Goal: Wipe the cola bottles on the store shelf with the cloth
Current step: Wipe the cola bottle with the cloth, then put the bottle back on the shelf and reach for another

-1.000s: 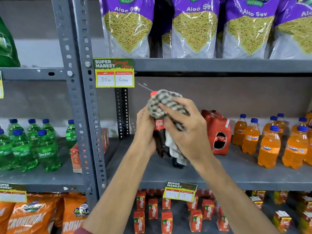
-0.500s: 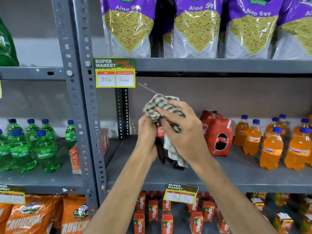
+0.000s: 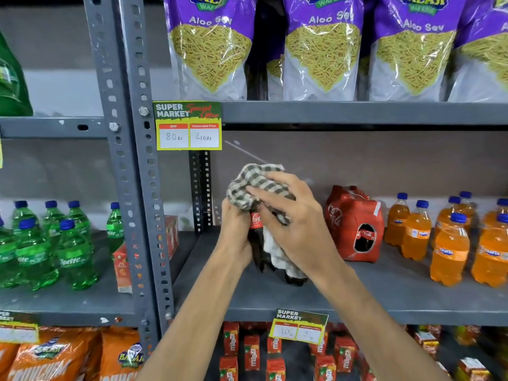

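Cola bottle [image 3: 257, 237] stands on shelf [image 3: 384, 287], just left of red cola pack [image 3: 354, 224]; left hand [image 3: 236, 232] clenched round it to steady, right hand [image 3: 297, 224] clasps checked cloth [image 3: 255, 182] over cap & neck to rub

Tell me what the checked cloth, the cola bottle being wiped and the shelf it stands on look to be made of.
Checked cloth: soft woven fabric, matte; it bunches and folds.
Cola bottle: probably clear glossy plastic with dark drink showing through and a red printed label; mostly hidden by the hands.
Shelf: grey painted metal, matte, likely steel, judging by the punched, bolted uprights.
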